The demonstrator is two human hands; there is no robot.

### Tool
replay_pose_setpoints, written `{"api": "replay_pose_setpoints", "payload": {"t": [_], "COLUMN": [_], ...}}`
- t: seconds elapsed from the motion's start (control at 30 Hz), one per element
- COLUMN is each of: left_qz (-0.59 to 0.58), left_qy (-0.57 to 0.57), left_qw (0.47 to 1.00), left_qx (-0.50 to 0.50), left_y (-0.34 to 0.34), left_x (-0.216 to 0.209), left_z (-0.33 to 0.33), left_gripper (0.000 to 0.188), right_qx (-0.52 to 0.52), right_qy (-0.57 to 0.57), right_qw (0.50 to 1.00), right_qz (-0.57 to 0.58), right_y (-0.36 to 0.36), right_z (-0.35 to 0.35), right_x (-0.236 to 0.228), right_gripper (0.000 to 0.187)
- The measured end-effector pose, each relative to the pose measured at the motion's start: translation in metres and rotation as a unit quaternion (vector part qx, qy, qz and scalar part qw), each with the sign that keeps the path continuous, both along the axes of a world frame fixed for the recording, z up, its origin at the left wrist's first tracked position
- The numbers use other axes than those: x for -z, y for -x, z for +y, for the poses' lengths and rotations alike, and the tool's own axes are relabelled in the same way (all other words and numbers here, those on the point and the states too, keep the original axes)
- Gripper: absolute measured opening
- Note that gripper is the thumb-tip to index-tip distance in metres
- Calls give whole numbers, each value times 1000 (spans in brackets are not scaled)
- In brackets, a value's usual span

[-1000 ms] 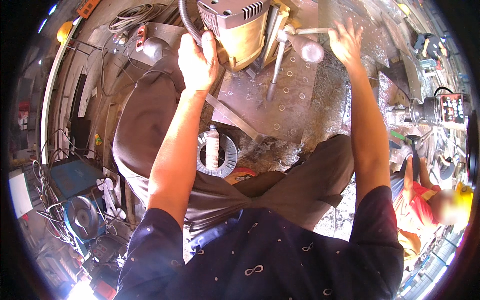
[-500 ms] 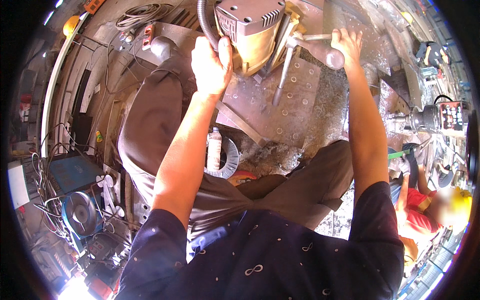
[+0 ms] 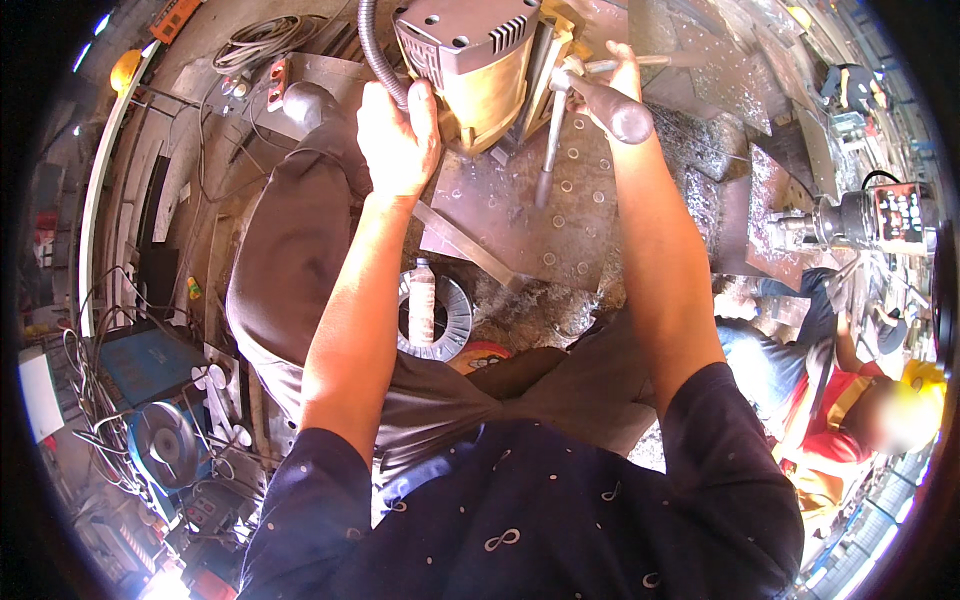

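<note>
Steel plate (image 3: 520,215), rust-brown and dotted with drilled holes, fills the upper middle of the frame. On it, at the top centre, stands a drill machine (image 3: 470,60) with a grey motor housing above a tan body. A ribbed grey hose (image 3: 375,50) curves down the machine's left side.

The left hand (image 3: 398,140) sits just left of and below the housing, its fingers curled around the lower end of the hose and pressed against the machine's side; the grip is closed, though the fingertips are hidden behind the hose. The right hand (image 3: 622,75) is at the top right of the machine, closed on a feed lever (image 3: 605,98) whose thick dark handle juts down and to the right from under the palm. A second, thinner lever arm (image 3: 548,150) hangs down over the plate between the two forearms.

In the centre of the frame, a white bottle (image 3: 422,300) rests on a wire spool (image 3: 445,318). At the right edge, another drill machine (image 3: 870,215) is partly cut off, with a person in a red vest (image 3: 835,420) crouched below it.

The drill bit and its contact with the plate are hidden behind the machine body. The top of the housing is cut by the frame edge.
</note>
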State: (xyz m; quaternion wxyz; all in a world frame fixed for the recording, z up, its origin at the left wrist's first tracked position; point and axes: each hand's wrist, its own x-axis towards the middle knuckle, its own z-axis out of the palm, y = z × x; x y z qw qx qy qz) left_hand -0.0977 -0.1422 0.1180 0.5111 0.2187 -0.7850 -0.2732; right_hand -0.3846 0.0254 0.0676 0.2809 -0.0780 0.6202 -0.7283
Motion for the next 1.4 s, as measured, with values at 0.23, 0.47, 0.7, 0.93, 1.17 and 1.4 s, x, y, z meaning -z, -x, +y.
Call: {"api": "replay_pose_setpoints", "payload": {"t": [0.23, 0.47, 0.7, 0.93, 1.17, 1.4], "left_qz": [-26, -14, 2, -11, 0, 11], "left_qy": [-30, -56, -22, -32, -12, -15], "left_qw": [999, 998, 1000, 999, 1000, 1000], "left_qx": [-1, 6, 6, 0, 16, 10], "left_y": [-9, -6, -5, -4, -9, -5], "left_x": [-3, -6, -1, -4, 0, -5], "left_z": [3, 8, 1, 6, 4, 9], "left_gripper": [30, 29, 28, 29, 28, 29], "right_qx": [18, 7, 57, 36, 55, 6], "right_qy": [11, 27, 7, 37, 49, 77], "right_qw": [999, 1000, 992, 989, 988, 991], "right_qz": [-27, -7, -111, -140, -135, -113], "right_y": [-3, -2, -20, -13, -28, -21], "right_z": [-10, -2, -9, -1, -8, -1], "right_x": [8, 9, -27, -27, -34, -32], "right_gripper": [88, 81, 79, 99, 97, 106]}}
